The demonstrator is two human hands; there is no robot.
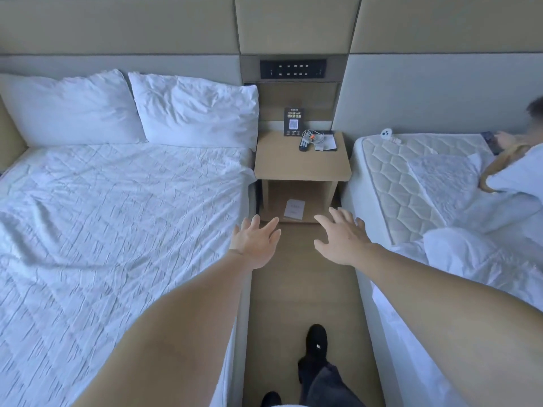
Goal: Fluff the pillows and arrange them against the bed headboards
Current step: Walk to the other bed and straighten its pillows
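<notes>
**Left bed's pillows set, right bed unfinished**

From the head camera, the person stands in the aisle between two beds, both arms stretched forward. The left hand (255, 240) and the right hand (342, 237) hang over the floor, well short of the nightstand (302, 167). On each the fingers (271, 224) are spread wide and hold nothing.

On the left bed (117, 215), two white pillows lean side by side against the headboard (117, 63): the left pillow (70, 110) and the right pillow (197, 111), their edges touching. Both look plump, though creased. That bed seems done, as far as pillows go.

The right bed (411, 183) is another matter. Its quilted mattress lies bare near the head, and nothing rests against the headboard there. White bedding (470, 254) is heaped lower down; whether a pillow is among it I cannot tell. Another person (517, 136) leans in at the far edge, bundling white linen. So roughly half the job appears left.

On the worktop of the nightstand lie a remote (303, 143), a coiled cable and some papers, before a standing card with a code square. The open shelf below holds a single sheet of paper (294, 208).
</notes>
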